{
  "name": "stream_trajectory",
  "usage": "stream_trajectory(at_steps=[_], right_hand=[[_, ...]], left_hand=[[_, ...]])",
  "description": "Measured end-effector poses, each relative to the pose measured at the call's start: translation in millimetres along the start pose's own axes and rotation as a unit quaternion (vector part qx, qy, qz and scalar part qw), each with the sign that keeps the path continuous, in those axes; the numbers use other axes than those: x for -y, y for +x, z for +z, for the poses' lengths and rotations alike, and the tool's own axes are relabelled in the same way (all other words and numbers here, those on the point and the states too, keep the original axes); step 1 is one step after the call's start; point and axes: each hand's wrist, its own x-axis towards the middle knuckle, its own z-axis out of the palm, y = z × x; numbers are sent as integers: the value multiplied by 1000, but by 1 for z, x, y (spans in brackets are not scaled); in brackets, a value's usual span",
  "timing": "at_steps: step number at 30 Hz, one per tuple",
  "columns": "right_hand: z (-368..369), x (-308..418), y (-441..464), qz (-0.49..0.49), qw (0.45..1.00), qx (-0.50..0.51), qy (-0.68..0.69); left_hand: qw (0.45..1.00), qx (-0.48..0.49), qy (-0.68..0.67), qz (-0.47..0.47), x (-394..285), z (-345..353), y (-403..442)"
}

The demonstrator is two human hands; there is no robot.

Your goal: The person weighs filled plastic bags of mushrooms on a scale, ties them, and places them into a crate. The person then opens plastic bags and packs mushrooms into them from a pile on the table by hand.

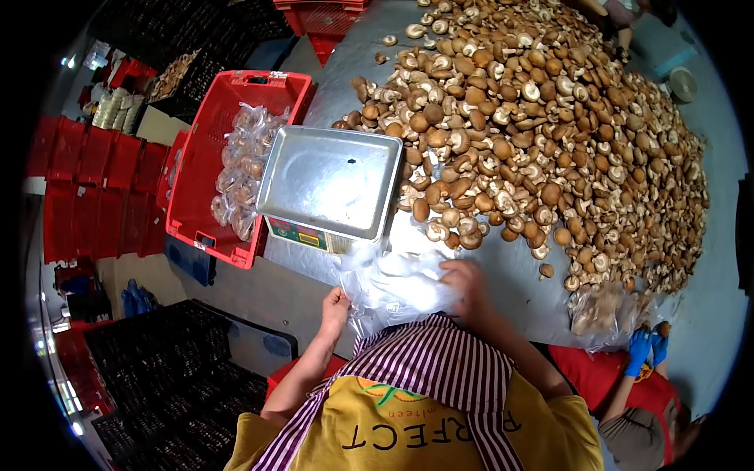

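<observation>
At the table's near edge, right in front of my apron, lies a pile of thin clear plastic bags (404,284), crumpled and whitish in the glare. My left hand (335,308) pinches the left edge of a plastic bag. On the other side my right hand (467,289), slightly blurred, has its fingers curled on the plastic. Just beyond the bags stands a scale (330,184) with a bare metal pan. A large heap of brown shiitake mushrooms (542,149) spreads beyond my right hand.
A red crate (203,149) left of the scale holds several bagged portions of mushrooms (250,165). Red crates (94,188) and black crates (165,377) are stacked at left. A co-worker's blue-gloved hands (646,345) are beside a filled bag (605,314) at right.
</observation>
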Motion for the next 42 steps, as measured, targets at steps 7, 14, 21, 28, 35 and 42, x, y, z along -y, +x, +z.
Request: stream_trajectory(at_steps=[7,14,21,28,35,42], right_hand=[[-127,-14,68,145,969,-172,101],[-164,-23,123,168,957,-189,145],[-107,-115,97,303,938,-167,6],[-129,-71,100,254,941,-212,68],[-238,-13,177,193,865,-337,319],[-322,-143,333,208,794,-410,398]], left_hand=[[1000,15,-4,10,-14,13,0],[994,42,54,88,-61,45,3],[988,92,73,102,-83,70,17],[980,105,96,142,-98,80,28],[978,132,115,116,-97,86,25],[964,92,166,186,-92,81,32]])
